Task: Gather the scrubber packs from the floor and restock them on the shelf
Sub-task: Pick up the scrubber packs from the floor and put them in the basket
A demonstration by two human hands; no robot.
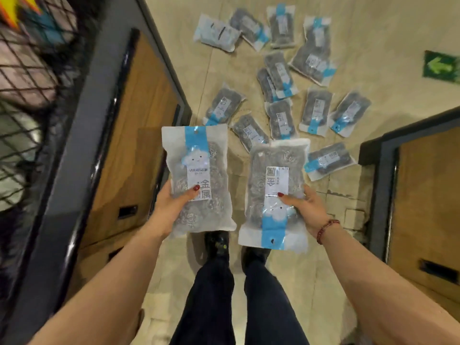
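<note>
Two scrubber packs are being carried at this moment, one in each hand. We are gripping the left pack (199, 170) with our left hand (171, 205), the thumb pressing on its front label and the fingers going behind it. Its blue strip is pointing away from us. We are gripping the right pack (273, 192) with our right hand (310, 207) in the same way, but this one is turned around, with the blue strip toward our shoes (219, 242). Both packs are hanging in the middle of the frame, above the floor (311, 282).

We are judging that the work is only beginning. More than ten packs on the floor (316, 110) are lying scattered in the upper middle and upper right of the frame, some overlapping each other, and all of them are waiting to be gathered. The shelf (82, 108) is running along the left side of the frame, and its wire part in the upper left is blurred, so we cannot tell if any pack is already sitting there. Another shelf unit (423, 195) is standing at the right edge.
</note>
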